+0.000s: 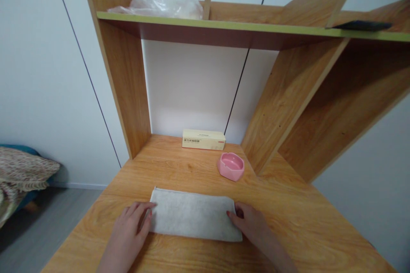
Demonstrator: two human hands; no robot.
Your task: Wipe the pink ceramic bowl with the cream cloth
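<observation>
A light grey cloth [195, 215], folded into a long rectangle, lies flat on the wooden desk. At its left end my left hand [130, 230] has curved fingers closed on the edge, the index fingertip resting over the cloth. My right hand [253, 226] pinches the opposite end, with the thumb on top and the other fingers bent behind the edge. Beyond the cloth sits a pink angular ashtray [231, 166], touched by neither hand.
A cream-coloured box [203, 140] with printed writing stands against the back wall. Overhead, a shelf [224, 25] bears a clear plastic bag [166, 5] and a dark flat object [363, 25]. Wooden uprights [288, 98] border the desk [173, 164]. A patterned cloth [24, 170] is at far left.
</observation>
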